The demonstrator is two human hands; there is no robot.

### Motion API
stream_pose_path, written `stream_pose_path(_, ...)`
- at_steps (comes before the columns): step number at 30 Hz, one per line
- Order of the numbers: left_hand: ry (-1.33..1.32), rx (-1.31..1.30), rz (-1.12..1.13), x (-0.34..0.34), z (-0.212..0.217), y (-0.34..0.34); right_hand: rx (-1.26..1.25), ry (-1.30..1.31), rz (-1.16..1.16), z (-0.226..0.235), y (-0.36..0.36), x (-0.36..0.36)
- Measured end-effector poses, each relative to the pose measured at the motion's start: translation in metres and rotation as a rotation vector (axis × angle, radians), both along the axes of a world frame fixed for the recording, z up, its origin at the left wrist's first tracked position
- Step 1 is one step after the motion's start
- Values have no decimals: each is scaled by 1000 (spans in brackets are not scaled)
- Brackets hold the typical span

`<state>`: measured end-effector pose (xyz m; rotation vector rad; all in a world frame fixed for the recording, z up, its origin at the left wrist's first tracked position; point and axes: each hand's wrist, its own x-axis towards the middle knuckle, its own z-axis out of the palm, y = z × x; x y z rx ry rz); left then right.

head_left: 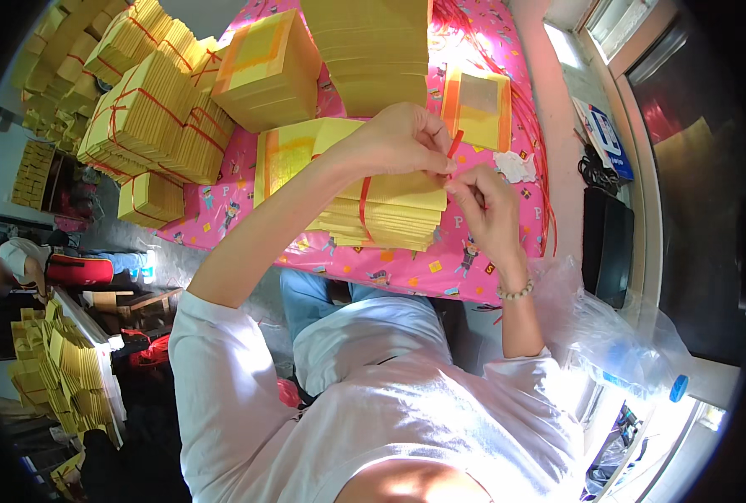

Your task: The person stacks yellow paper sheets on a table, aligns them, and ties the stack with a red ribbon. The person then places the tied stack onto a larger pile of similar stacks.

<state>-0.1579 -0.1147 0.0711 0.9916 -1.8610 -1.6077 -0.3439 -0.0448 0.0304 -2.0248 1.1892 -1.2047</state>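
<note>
My left hand point(398, 141) pinches a red string point(456, 142) above the right part of a bundle of yellow paper sheets point(385, 220). Close beside it, my right hand point(489, 205), with a beaded bracelet on the wrist, has its thumb and fingers closed at the same string. One red band of the string runs down over the front of the bundle. My left forearm and hand hide part of the bundle's top. Against its left side lie more yellow sheets point(285, 159) with a shiny gold patch. Whether the string is knotted I cannot tell.
A pink patterned cloth point(423, 272) covers the table. Tall yellow paper stacks point(373, 59) stand behind, and red-tied bundles point(142, 109) at left. Loose red strings point(528, 117) and a crumpled white tissue point(517, 166) lie right. A plastic bag point(616, 327) hangs nearby. Another person point(25, 260) bends far left.
</note>
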Motion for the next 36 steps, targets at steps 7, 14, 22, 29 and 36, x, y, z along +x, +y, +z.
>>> stream_pose_path(7, -77, -260, 38, 1, 1, 11, 175, -200, 134, -6, -16, -3)
stream_pose_path(14, -341, -966, -60, 3, 17, 29, 390, -518, 300, -27, -22, 1)
stream_pose_path(22, -412, -1325, -118, 7, 8, 28, 577, -497, 288, -16, -39, -3)
stream_pose_path(29, -348, -1241, -5, 6, 3, 36, 288, -372, 340, -18, -48, -6)
stream_pose_path(36, -298, -1182, 78, 6, -5, 35, 313, -311, 353, -11, -43, -8)
